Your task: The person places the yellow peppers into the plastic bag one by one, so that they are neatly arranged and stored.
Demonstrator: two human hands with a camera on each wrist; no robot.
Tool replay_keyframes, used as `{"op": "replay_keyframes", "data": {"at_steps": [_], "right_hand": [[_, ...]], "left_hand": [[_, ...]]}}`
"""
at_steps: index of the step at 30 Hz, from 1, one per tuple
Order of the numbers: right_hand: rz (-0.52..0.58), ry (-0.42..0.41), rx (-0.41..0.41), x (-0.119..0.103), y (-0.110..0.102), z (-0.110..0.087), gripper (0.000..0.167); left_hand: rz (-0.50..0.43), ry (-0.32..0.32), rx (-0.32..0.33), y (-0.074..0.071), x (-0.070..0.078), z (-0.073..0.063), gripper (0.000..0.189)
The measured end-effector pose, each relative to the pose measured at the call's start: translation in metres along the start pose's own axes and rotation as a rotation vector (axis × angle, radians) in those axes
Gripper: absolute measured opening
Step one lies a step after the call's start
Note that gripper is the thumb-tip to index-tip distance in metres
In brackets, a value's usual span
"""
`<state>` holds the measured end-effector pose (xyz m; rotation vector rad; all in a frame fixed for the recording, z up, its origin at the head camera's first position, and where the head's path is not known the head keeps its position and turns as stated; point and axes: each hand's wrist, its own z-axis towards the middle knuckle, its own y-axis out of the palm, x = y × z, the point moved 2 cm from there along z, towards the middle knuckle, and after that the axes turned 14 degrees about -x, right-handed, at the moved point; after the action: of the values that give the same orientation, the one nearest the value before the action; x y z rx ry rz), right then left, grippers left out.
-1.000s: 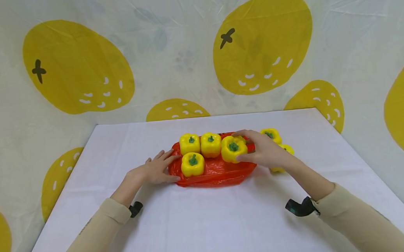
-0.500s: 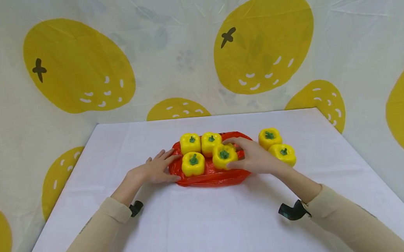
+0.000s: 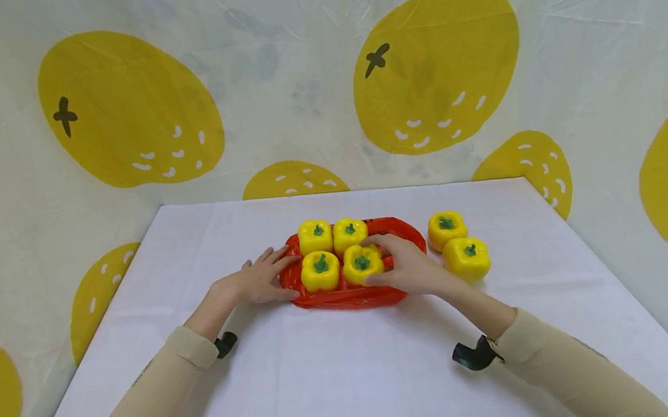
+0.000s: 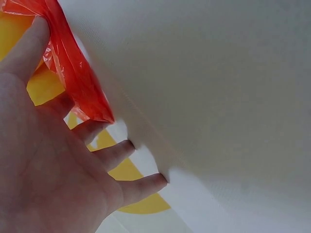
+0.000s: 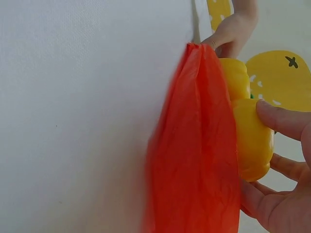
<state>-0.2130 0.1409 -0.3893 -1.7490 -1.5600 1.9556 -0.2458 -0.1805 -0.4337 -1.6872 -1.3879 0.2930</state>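
Note:
A red plastic bag (image 3: 346, 299) lies spread on the table with several yellow bell peppers on it. My right hand (image 3: 403, 263) holds one yellow bell pepper (image 3: 355, 273) between thumb and fingers, at the front row's right. Beside it, on the left, sits another front pepper (image 3: 316, 279); two more, a left one (image 3: 310, 241) and a right one (image 3: 346, 238), stand behind. My left hand (image 3: 259, 282) rests at the bag's left end with spread fingers. In the left wrist view its thumb touches the red plastic (image 4: 80, 73), and the other fingers reach out fairly straight.
Two more yellow bell peppers, a rear one (image 3: 454, 229) and a front one (image 3: 460, 265), stand on the white table (image 3: 334, 376) right of the bag. Behind the table hangs a pale cloth (image 3: 292, 108) printed with big yellow fruit.
My right hand has carried its pepper left and toward the front, from the bag's right side to beside the front pepper. The left hand has stayed in place.

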Motion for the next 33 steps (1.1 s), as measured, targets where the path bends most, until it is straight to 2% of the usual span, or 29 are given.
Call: {"op": "replay_keyframes", "data": {"at_steps": [20,33], "right_hand": [[0.0,0.051,0.005,0.002,0.015,0.012,0.066],[-0.044,0.037,0.001,0.005,0.011,0.008,0.07]], "left_hand": [[-0.006,-0.007,0.001,0.001,0.0,0.0,0.091],[-0.003,0.004,0.005,0.001,-0.001,0.001,0.091]]}}
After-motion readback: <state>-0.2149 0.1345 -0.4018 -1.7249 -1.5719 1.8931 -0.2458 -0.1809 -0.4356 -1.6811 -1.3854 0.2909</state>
